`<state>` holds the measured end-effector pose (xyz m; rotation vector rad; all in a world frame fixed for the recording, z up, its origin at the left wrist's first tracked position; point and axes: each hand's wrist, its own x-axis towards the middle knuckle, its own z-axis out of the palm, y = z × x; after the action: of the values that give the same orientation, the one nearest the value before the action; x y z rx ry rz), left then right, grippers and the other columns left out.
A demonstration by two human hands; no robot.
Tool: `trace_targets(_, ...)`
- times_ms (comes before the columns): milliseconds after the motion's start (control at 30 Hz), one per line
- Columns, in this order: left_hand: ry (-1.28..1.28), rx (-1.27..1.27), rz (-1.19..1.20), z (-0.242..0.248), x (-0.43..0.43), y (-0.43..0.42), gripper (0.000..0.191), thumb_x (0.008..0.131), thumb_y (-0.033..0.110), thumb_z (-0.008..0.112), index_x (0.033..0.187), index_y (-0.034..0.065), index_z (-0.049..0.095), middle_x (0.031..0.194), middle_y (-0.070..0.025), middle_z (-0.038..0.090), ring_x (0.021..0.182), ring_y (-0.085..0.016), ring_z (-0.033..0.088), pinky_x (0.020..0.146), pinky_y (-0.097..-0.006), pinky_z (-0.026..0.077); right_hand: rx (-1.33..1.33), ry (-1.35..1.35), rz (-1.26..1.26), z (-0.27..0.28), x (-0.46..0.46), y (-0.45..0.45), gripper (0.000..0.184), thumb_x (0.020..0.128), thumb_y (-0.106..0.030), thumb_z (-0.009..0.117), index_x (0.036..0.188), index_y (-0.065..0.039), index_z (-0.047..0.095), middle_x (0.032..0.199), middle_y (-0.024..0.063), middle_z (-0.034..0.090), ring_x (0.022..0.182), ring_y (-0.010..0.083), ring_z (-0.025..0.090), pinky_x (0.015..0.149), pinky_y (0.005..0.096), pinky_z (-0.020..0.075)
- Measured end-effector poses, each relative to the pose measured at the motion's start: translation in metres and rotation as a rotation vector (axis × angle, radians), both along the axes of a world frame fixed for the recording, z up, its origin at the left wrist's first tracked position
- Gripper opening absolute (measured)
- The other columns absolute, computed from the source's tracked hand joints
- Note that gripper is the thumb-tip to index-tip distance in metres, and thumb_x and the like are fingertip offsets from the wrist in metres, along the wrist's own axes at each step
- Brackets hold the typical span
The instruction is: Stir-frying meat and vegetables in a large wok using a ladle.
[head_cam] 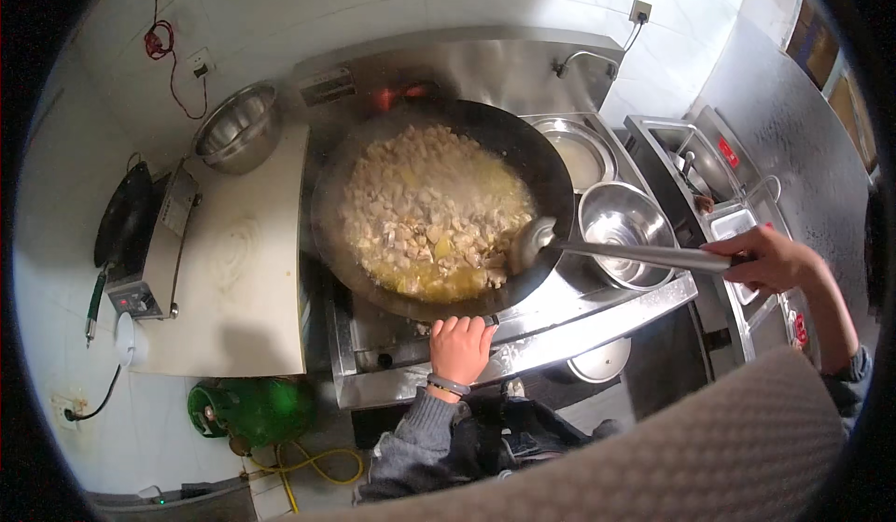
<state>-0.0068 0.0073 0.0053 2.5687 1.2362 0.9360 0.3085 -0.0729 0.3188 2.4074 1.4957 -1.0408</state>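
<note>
A large black wok (539,151) sits on the stainless steel stove, full of steaming chopped meat (434,235) in yellowish liquid. My left hand (458,350) is closed around the handle at the wok's near rim; most of that handle is hidden under my fingers. In my right hand (770,259) is the long handle of a metal wok ladle (535,238). The ladle's bowl rests at the right side of the wok, against the edge of the meat. Steam blurs the food toward the back.
Right of the wok stand a steel bowl (626,235) and a basin of cloudy liquid (577,158). A faucet (588,60) juts from the backsplash. On the left counter (238,256) are a large steel bowl (238,130) and an electric appliance (150,263). A green gas cylinder (252,410) lies below.
</note>
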Motion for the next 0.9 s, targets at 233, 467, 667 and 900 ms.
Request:
trace_targets(233,-0.045,-0.004,-0.009,-0.001,0.0,0.002,0.029,0.079,0.027,0.062,0.062,0.0096,0.047,0.057,-0.0061,0.045,0.057,-0.025,0.046,0.055,-0.0376,0.032,0.116,0.275,0.147,-0.112,0.016,0.046,0.046,0.084,-0.015,0.063,0.128,-0.01,0.052,0.063,0.0003,0.057,0.05,0.0065,0.048,0.045,0.0248,0.0424)
trace_targets(467,-0.046,-0.008,0.019,-0.003,0.002,0.001,0.032,0.076,0.03,0.066,0.058,0.0105,0.047,0.055,-0.0048,0.045,0.055,-0.023,0.044,0.054,-0.0361,0.03,0.193,0.348,0.093,-0.195,-0.011,0.085,0.049,0.082,-0.015,0.064,0.127,-0.006,0.051,0.081,0.0084,0.064,0.062,0.0111,0.055,0.06,0.0275,0.0466)
trace_targets(667,-0.078,0.045,0.014,-0.01,0.003,0.002,0.034,0.075,0.03,0.067,0.057,0.0108,0.045,0.054,-0.0048,0.044,0.052,-0.023,0.042,0.053,-0.0363,0.028,0.3,0.376,-0.017,-0.25,-0.055,0.093,0.049,0.083,-0.023,0.063,0.128,-0.01,0.05,0.098,0.0206,0.064,0.087,0.0245,0.064,0.082,0.0313,0.0465)
trace_targets(900,-0.004,0.047,-0.072,-0.009,-0.001,0.011,0.036,0.078,0.033,0.066,0.059,0.0106,0.046,0.054,-0.0052,0.043,0.054,-0.023,0.046,0.051,-0.0361,0.033,0.461,0.465,-0.077,-0.268,-0.071,0.116,0.052,0.082,-0.023,0.064,0.129,-0.006,0.049,0.068,0.0105,0.061,0.052,0.0111,0.056,0.049,0.0279,0.0462)
